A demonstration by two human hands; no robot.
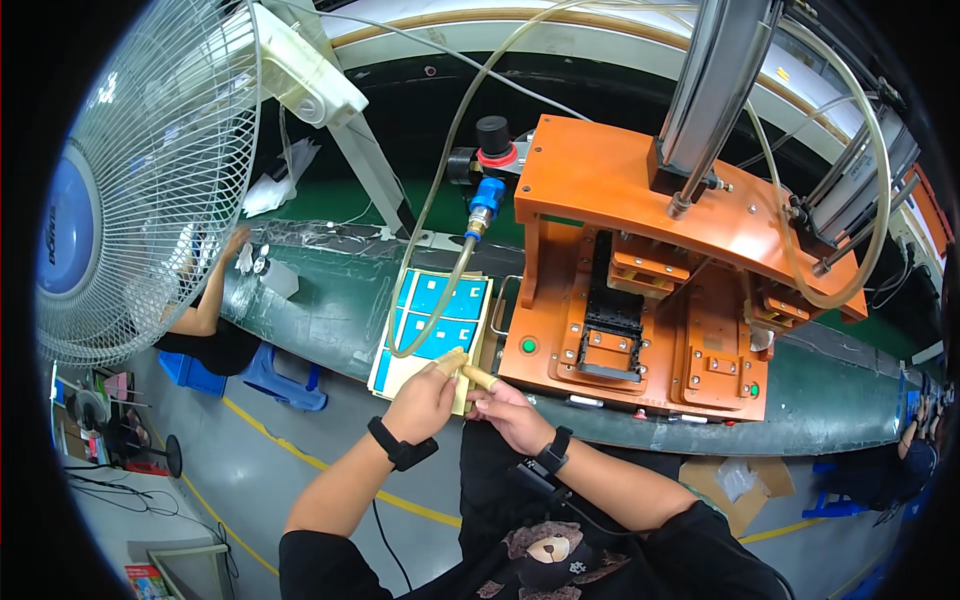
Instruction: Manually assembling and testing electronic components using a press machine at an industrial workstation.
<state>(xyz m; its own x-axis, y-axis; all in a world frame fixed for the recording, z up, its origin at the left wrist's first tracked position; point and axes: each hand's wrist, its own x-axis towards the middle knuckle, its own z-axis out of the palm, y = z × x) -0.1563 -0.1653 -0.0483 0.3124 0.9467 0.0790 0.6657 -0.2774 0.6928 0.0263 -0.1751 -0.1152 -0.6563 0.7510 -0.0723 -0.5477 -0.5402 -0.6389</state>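
Observation:
My left hand [422, 399] is over the lower right corner of a stack of pale yellow sheets with blue adhesive pieces [437, 327]. Its thumb and fingers are pressed together in a pinch; whatever is between them is too small to make out. My right hand [512, 415] meets it from the right, the index finger reaching to the left fingertips and the other fingers curled in. Yellow finger cots cover fingertips on both hands. Beside the sheets stands an orange pneumatic press [640, 200], with a black plastic frame part [612, 345] in its left fixture.
A clear hose [462, 262] loops down over the sheets from a blue fitting [487, 200]. Green buttons [528, 345] sit on the press's front. A large fan [150, 190] stands at the left. Other people work along the green bench [320, 320] at both ends.

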